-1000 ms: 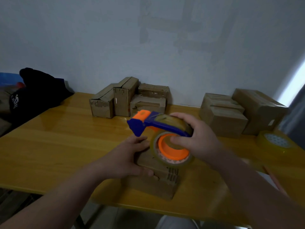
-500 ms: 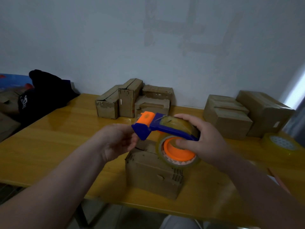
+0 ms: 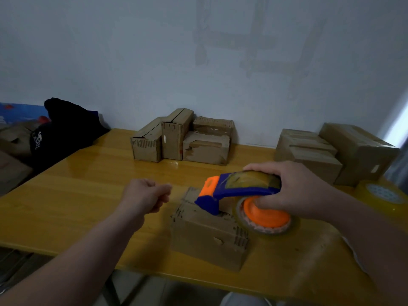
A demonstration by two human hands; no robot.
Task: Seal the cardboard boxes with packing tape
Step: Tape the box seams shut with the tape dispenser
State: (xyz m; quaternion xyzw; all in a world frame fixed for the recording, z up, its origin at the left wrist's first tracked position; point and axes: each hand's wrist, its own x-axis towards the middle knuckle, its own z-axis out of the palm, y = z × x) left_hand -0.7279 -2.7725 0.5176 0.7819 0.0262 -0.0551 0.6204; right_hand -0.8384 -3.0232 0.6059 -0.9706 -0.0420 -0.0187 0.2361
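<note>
Both my forearms enter from the bottom edge and are cut off there. Beside the right forearm lies a blurred brownish shape that I cannot identify. The cardboard box (image 3: 207, 237) stands close to the front edge of the tabletop (image 3: 77, 195), at centre. Its top right part is hidden behind the tape dispenser (image 3: 238, 188) and the tape roll (image 3: 267, 215). The right hand (image 3: 295, 191) grips the dispenser, fingers over its top and thumb on the orange hub. The blue front end sits at the box top, though I cannot tell whether they touch. The left hand (image 3: 145, 196) is a closed fist just left of the box, apart from it, with nothing discernible in it. Bare tabletop extends to the left of it.

At the right edge a spare roll (image 3: 382, 193) is partly cut off. Farther back, a group of boxes (image 3: 176, 140) stands against the wall (image 3: 132, 51), and two larger boxes (image 3: 309, 151) stand to their right, with a gap between the two sets. A dark garment (image 3: 64, 131) overlaps the far left corner; its printing is illegible.
</note>
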